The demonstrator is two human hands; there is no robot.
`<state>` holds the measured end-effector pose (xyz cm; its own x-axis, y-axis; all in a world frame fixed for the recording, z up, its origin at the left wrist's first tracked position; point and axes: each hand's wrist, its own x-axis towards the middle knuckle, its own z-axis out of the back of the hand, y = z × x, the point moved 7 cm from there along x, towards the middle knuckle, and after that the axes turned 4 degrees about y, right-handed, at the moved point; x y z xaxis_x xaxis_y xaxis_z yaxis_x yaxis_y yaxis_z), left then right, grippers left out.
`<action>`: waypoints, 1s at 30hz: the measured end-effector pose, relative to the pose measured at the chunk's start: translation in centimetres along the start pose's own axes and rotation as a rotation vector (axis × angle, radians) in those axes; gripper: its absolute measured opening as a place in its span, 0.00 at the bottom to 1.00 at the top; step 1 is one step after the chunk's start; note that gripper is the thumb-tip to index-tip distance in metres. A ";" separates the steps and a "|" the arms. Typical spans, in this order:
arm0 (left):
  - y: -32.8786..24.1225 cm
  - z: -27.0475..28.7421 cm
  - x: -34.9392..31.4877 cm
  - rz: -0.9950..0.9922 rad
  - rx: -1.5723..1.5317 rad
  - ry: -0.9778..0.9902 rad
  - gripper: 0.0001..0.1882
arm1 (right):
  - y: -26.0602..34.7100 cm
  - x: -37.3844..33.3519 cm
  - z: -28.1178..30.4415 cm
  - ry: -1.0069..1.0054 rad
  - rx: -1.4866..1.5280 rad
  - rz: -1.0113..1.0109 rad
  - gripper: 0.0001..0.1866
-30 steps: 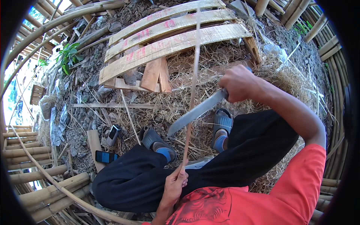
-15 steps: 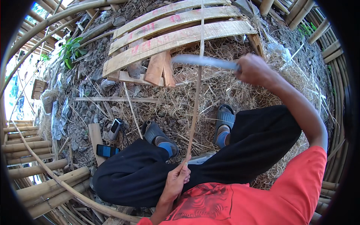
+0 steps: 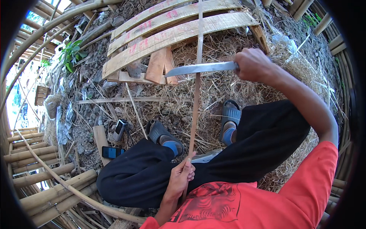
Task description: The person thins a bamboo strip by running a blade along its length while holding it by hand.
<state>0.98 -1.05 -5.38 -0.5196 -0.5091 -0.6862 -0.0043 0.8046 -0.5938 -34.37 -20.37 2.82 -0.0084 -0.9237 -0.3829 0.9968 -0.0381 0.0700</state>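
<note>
A long, thin bamboo strip runs away from my lap, past the wooden pallet's near edge and over its slats. My left hand is closed round the near part of the strip, above my lap. Out in front to the right, my right hand grips the handle of a large knife. Its blade points left and lies across the strip, seemingly touching it. The handle is mostly hidden in my fist. Just beyond the blade stands the slatted wooden pallet, marked with red print.
Dry shavings cover the ground around my sandals. A phone and a small dark-and-silver device lie left of my knee near a flat wood piece. Bamboo poles are stacked at lower left; a bamboo wall curves along the right.
The knife, blurred before, now shows sharply and sits slightly lower in the picture, across the strip. The strip's far end has shifted a little left. My left hand keeps its hold.
</note>
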 end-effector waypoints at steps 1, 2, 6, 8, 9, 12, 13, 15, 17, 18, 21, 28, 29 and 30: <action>0.0 0.1 -0.1 0.003 0.004 -0.004 0.27 | 1.7 -0.5 -0.2 0.046 -0.022 0.036 0.09; -0.1 0.2 -0.2 -0.009 -0.005 -0.003 0.27 | 4.1 -1.3 -0.4 0.109 -0.081 0.122 0.09; 0.1 0.4 -0.8 -0.024 -0.011 0.005 0.27 | 8.7 -2.5 -1.4 0.249 -0.125 0.266 0.08; 0.4 0.5 -1.1 -0.019 -0.007 0.020 0.26 | 3.6 0.3 0.3 0.119 -0.136 0.047 0.09; 0.5 0.3 -1.1 -0.020 -0.012 0.037 0.26 | 0.1 1.1 1.8 0.015 -0.101 -0.075 0.09; 0.6 -0.4 -0.6 -0.003 0.012 0.046 0.26 | -5.3 1.4 2.2 -0.078 0.024 -0.190 0.11; 0.5 -0.3 -0.5 -0.008 0.013 0.044 0.26 | -4.2 0.6 1.6 -0.039 0.093 -0.232 0.11; 0.7 0.3 -0.9 0.006 -0.001 0.023 0.26 | -0.3 -0.4 1.2 0.040 0.028 -0.037 0.10; 0.8 0.6 -1.3 0.008 0.002 0.005 0.26 | 4.9 -1.9 0.6 0.149 -0.068 0.168 0.09; 0.7 0.6 -1.4 0.008 0.002 -0.003 0.26 | 6.9 -2.4 0.0 0.241 -0.126 0.219 0.08; 1.0 0.7 -2.2 0.006 0.012 -0.025 0.26 | 8.2 -2.0 -1.1 0.235 -0.131 0.335 0.09; 1.2 0.2 -1.9 0.034 0.060 -0.011 0.27 | -3.5 1.2 2.5 -0.046 0.064 -0.167 0.10; 1.2 0.2 -1.9 0.033 0.065 -0.006 0.27 | -1.8 0.2 2.0 -0.004 0.126 -0.122 0.10; 1.2 0.3 -1.9 0.024 0.060 -0.018 0.27 | -0.1 0.0 1.2 0.103 0.109 -0.059 0.09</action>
<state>2.27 0.81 -4.93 -0.5032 -0.4955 -0.7080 0.0594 0.7975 -0.6004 -34.57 -20.85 3.87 -0.0532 -0.8748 -0.4816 0.9802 -0.1378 0.1421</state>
